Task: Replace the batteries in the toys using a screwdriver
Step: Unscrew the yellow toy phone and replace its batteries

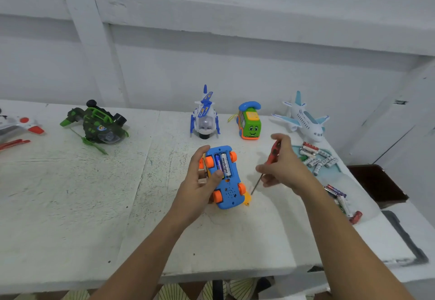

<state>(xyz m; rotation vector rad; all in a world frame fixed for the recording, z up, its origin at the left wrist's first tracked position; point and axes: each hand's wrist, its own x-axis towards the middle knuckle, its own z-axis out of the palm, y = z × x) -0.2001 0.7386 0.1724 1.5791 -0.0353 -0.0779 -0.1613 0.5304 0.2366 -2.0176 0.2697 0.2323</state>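
Observation:
My left hand (200,182) grips a blue toy car (229,191) with orange wheels, held upside down above the white table (94,205). Its battery bay is uncovered and two batteries (223,162) lie inside, with my thumb resting on their near end. To the right, my right hand (280,165) holds a red-handled screwdriver (270,156) with its thin shaft pointing down-left toward the car's corner. A yellow part (247,199) shows just beside the car.
Along the back stand a green helicopter (98,125), a white-blue helicopter (206,116), a green phone car (250,123) and a white airplane (306,120). Loose batteries lie on a blue tray (316,158); more batteries (341,200) lie nearer. A dark box (379,184) sits right.

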